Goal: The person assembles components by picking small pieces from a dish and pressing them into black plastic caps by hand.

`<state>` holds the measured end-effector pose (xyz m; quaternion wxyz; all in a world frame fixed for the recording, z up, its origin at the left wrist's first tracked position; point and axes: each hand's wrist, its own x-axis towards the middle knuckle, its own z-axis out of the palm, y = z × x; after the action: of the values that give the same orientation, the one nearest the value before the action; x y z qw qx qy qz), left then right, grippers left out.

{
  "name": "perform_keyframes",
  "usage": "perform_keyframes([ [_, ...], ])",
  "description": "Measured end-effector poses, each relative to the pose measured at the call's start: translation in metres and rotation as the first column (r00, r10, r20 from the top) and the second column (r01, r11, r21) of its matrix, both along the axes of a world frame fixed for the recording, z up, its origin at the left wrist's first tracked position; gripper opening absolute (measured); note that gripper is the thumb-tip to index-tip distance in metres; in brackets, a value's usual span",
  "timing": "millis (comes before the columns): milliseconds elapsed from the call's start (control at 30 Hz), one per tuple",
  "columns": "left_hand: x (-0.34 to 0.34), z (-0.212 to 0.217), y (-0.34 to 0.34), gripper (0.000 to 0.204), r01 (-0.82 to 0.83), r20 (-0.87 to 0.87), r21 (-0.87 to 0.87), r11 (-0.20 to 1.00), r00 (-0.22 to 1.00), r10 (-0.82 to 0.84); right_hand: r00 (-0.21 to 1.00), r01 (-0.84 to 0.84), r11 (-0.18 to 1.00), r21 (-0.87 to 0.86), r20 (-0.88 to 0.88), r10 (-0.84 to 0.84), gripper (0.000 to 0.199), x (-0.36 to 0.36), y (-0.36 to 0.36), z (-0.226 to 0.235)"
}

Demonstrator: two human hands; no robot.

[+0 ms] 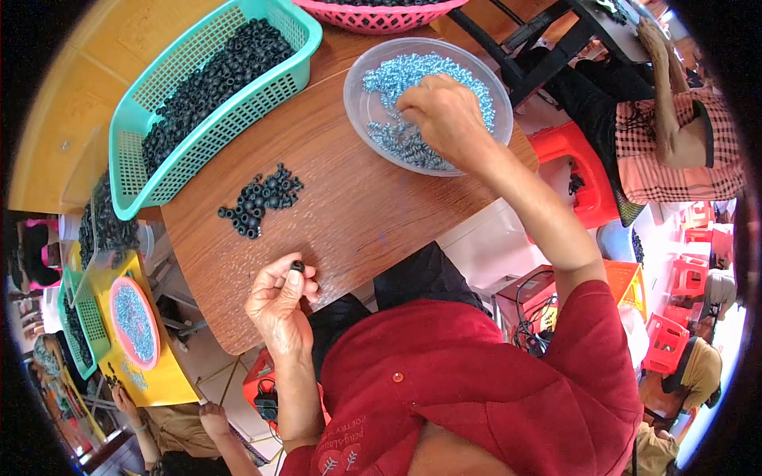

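Note:
My left hand is closed over the table's near edge, pinching a small black ring-like piece between thumb and fingertips. My right hand reaches into a clear round plastic bowl, its fingers drawn together among many small, shiny bluish pieces that look like coiled springs. Whatever those fingers pinch is hidden beneath the hand. On the brown wooden table, ahead of my left hand, lies a loose cluster of similar small black pieces.
A turquoise basket heaped with black pieces stands at the far left. Beyond the bowl is a pink basket. A red stool stands right of the table. Left, another person's hand is at a yellow table.

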<state>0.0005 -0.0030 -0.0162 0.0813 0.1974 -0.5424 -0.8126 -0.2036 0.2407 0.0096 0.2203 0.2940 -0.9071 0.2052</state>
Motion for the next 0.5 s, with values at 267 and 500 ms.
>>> perform_keyframes([
  [267,-0.003,-0.001,0.002,0.021,0.003,0.003,-0.029,1.0,1.0,-0.003,0.992,-0.122,0.971,0.204,0.044,0.115,0.008,-0.027,-0.011,-0.002],
  [500,-0.006,-0.001,0.007,0.02,-0.026,0.018,-0.077,0.997,0.999,0.027,0.993,-0.12,0.932,0.342,0.043,0.112,0.007,-0.039,-0.015,-0.01],
])
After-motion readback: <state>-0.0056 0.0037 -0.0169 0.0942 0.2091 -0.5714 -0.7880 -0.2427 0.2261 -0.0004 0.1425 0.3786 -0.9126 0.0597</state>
